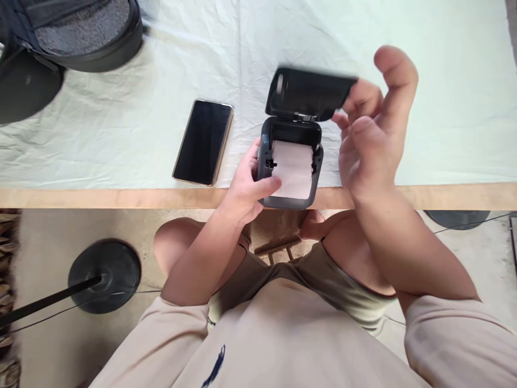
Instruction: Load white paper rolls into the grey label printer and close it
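My left hand grips a small black portable receipt printer at its left side, with the thumb lying over the front rim onto the paper. Inside the printer's bay sits a white paper roll. The hinged lid stands raised at the far end and looks slightly blurred. At the lid's right corner is my right hand, its fingers apart: one points upward, and others touch or pass behind the corner, where their tips are partly hidden. Left of the printer lies a smartphone with a dark screen.
A pale cloth covers the table, whose wooden front edge runs below the printer. A black bag stands at the far left. On the floor are a round black base with a pole and another dark base.
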The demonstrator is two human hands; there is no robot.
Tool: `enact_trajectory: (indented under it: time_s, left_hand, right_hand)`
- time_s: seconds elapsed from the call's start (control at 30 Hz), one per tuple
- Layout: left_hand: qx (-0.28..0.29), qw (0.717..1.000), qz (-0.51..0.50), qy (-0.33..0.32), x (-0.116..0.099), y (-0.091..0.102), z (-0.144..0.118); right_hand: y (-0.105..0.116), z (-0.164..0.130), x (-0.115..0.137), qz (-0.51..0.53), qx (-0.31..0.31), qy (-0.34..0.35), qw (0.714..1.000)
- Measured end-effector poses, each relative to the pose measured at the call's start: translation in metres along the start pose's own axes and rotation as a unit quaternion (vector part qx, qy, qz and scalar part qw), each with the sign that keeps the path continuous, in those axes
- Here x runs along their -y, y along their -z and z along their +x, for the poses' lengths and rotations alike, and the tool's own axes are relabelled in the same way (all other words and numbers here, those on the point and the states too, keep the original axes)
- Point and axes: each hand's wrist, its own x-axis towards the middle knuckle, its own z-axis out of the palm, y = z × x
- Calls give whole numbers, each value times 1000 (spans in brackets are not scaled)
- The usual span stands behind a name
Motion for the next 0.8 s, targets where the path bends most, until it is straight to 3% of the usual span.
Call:
enact_trajectory:
  time_s: [0.13,0.3,0.4,0.53,0.8]
  left_hand:
    - [0,1000,-2,6,-2,-1,-2]
    - [22,999,-15,38,-4,1,-3]
    - [28,999,-22,35,-5,-1,-4]
    - [22,999,-40,23,-5,-6,-4]
    - [20,998,-57,4,2,-10,5]
  right_hand:
    - [-2,-2,-1,-21,11,-1,1000]
    - [-1,-12,-3,-82,118,-31,989]
    - [-3,-16,-10,-28,156,-77,984]
    - [-7,-17,-18,69,166,-137,974]
    - [-10,-7,-18,21,161,-186,969]
